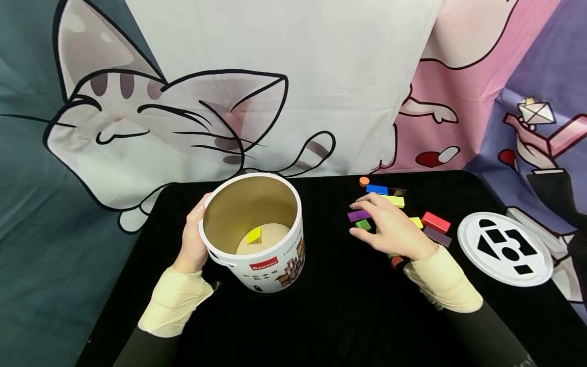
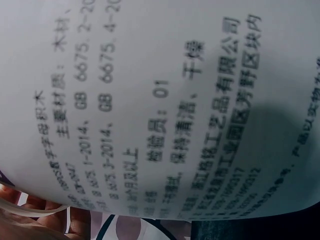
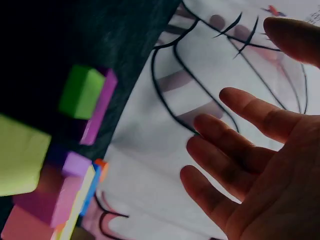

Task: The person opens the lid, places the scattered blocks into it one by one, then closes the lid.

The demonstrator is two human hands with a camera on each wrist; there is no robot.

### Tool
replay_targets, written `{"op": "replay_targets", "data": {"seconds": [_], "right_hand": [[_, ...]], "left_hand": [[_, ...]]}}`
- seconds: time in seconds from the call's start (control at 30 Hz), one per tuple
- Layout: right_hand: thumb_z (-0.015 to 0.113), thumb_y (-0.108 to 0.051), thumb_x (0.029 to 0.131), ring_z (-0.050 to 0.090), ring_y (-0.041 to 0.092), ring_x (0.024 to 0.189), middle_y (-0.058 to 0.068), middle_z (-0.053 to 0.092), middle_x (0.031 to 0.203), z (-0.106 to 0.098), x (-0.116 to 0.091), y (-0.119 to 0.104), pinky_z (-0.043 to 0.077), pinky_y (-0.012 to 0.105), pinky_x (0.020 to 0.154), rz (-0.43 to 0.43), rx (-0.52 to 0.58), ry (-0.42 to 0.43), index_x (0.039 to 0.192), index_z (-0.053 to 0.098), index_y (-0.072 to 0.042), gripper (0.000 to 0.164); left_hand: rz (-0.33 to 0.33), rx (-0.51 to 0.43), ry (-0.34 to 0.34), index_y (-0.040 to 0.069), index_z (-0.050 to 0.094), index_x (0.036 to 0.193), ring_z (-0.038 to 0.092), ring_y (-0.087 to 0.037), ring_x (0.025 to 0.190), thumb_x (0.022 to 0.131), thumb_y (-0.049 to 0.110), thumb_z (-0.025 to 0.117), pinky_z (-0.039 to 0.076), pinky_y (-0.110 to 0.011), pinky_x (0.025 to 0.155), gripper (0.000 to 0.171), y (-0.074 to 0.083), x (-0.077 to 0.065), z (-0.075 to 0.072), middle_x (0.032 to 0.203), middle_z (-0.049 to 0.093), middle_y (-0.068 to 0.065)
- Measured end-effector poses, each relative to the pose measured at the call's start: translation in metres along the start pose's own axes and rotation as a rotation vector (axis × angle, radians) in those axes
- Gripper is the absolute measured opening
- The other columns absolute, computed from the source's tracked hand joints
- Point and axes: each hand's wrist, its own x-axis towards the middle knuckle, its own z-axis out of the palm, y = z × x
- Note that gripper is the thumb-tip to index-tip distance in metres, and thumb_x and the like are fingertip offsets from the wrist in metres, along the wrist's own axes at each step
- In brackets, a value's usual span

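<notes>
My left hand (image 1: 194, 240) grips the side of a white bucket (image 1: 270, 275) near its rim, and the bucket tilts so its inside shows. A small yellow block (image 1: 254, 235) lies on the bucket's floor. Printed text on the bucket wall (image 2: 150, 125) fills the left wrist view, with a few fingers at the lower left. Over the loose blocks hovers my right hand (image 1: 390, 227), fingers spread and palm bare in the right wrist view. Nearest to its fingertips are a purple block (image 1: 356, 216) and a green block (image 1: 363, 225).
Around the right hand lie a blue block (image 1: 377, 189), an orange round block (image 1: 364, 181), a red block (image 1: 435, 222) and several others. A white lid with shaped holes (image 1: 495, 267) rests at the right on the black cloth (image 1: 330, 316). A printed curtain (image 1: 357, 76) hangs behind.
</notes>
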Motion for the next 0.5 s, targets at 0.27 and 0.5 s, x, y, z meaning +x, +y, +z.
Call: {"op": "replay_targets", "data": {"seconds": [0.27, 0.5], "right_hand": [[0.072, -0.038, 0.084, 0.053, 0.016, 0.082, 0.006, 0.059, 0.100, 0.013, -0.002, 0.022, 0.046, 0.037, 0.075, 0.036, -0.045, -0.076, 0.109, 0.069, -0.007, 0.040], [0.075, -0.031, 0.081, 0.051, 0.015, 0.078, 0.006, 0.058, 0.096, 0.026, -0.004, 0.033, 0.048, 0.036, 0.071, 0.048, -0.141, -0.128, 0.104, 0.069, -0.008, 0.033]], "left_hand": [[-0.006, 0.019, 0.036, 0.007, 0.061, 0.126, 0.052, -0.022, 0.115, 0.103, 0.033, 0.033, 0.039, -0.037, 0.100, 0.045, -0.002, 0.001, -0.001, 0.123, 0.061, -0.005], [-0.008, 0.017, 0.035, 0.010, 0.062, 0.125, 0.052, -0.022, 0.115, 0.103, 0.032, 0.032, 0.039, -0.037, 0.100, 0.043, -0.002, 0.001, -0.001, 0.122, 0.061, -0.004]]}}
